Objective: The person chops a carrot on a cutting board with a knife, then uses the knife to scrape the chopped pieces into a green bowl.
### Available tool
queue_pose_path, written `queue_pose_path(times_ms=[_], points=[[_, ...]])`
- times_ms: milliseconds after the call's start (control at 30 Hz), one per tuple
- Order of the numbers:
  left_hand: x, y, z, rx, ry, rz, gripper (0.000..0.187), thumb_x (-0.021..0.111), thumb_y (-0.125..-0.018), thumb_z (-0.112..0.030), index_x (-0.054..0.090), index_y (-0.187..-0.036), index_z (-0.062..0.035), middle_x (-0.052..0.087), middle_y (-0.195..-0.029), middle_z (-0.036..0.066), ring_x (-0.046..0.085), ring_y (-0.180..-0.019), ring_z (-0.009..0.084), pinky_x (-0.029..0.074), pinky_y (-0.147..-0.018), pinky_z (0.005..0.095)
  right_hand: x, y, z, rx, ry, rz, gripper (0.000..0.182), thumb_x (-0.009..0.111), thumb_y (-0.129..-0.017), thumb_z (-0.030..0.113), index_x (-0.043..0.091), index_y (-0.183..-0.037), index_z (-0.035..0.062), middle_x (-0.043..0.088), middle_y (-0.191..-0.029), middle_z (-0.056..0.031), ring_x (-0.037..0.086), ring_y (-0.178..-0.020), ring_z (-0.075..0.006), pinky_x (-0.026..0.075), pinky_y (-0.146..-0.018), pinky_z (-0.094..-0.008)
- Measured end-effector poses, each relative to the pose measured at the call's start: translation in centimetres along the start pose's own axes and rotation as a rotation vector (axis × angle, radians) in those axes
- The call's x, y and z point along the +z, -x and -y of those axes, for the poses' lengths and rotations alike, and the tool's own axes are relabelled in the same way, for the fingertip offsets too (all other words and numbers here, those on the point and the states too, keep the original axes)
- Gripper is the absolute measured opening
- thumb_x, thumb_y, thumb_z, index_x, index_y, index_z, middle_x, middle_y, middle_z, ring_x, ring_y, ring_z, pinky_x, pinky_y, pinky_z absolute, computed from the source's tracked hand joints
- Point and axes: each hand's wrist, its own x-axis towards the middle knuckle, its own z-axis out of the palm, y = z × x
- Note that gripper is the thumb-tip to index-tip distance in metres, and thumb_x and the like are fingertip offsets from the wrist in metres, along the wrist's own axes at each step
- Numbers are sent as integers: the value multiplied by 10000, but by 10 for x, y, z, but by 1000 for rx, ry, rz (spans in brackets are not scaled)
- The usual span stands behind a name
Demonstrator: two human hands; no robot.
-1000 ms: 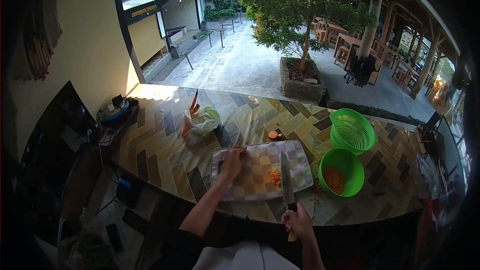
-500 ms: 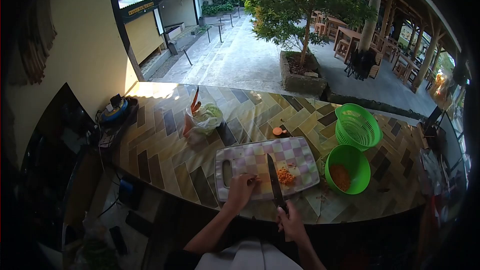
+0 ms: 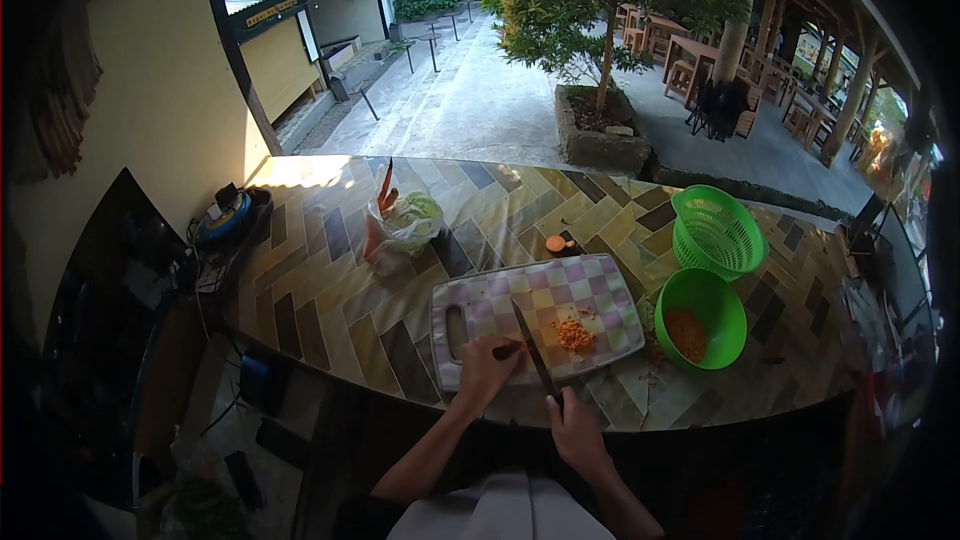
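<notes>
My right hand (image 3: pixel 577 430) is closed round the handle of a knife (image 3: pixel 533 345), its dark blade slanting up and left over the cutting board (image 3: pixel 490 290). Just left of the blade, my left hand (image 3: pixel 486 368) rests on the board with bent fingers pressed together. A bit of orange carrot (image 3: pixel 521 346) shows at its fingertips, mostly hidden by them. To the right of the blade lies a small heap of diced carrot (image 3: pixel 573 335). The board is checked in pink and white, with a handle slot on its left end.
Right of the board stand a green bowl (image 3: pixel 730 325) with orange bits inside and a green colander (image 3: pixel 715 230) behind it. A carrot stub (image 3: pixel 556 243) lies beyond the board. Back left sits a plastic bag (image 3: pixel 410 225) with cabbage and carrots.
The knife has swung left, its tip now nearer my left hand. My left hand stays at the board's front part. The whole view has shifted slightly.
</notes>
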Motion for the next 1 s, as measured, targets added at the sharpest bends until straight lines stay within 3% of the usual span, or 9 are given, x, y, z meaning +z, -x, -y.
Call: queue_pose_path(times_ms=[300, 500, 1000], points=[[-3, -3, -5, -2, -25, 19, 154, 749, -787, -85, 752, -904, 14, 721, -838, 187, 728, -779, 257, 554, -731, 306, 6, 10, 15, -41, 153, 43, 225, 466, -1015, 199, 410, -991, -17, 611, -696, -281, 610, -714, -494, 462, -614, -574], [-2, -9, 12, -12, 11, 59, 158, 760, -779, -89, 752, -897, 15, 723, -832, 181, 729, -776, 252, 553, -729, 304, 13, -5, 11, 19, 136, 133, 231, 428, -1023, 207, 406, -1021, -23, 633, -754, -296, 630, -753, -500, 499, -662, -572], [-4, -11, 6, -94, 28, 111, 165, 727, -786, -53, 752, -937, 11, 729, -817, 178, 734, -766, 223, 555, -708, 294, 18, -5, 16, -5, 63, 55, 231, 458, -1014, 186, 408, -1002, -39, 612, -728, -306, 611, -739, -502, 464, -639, -586]])
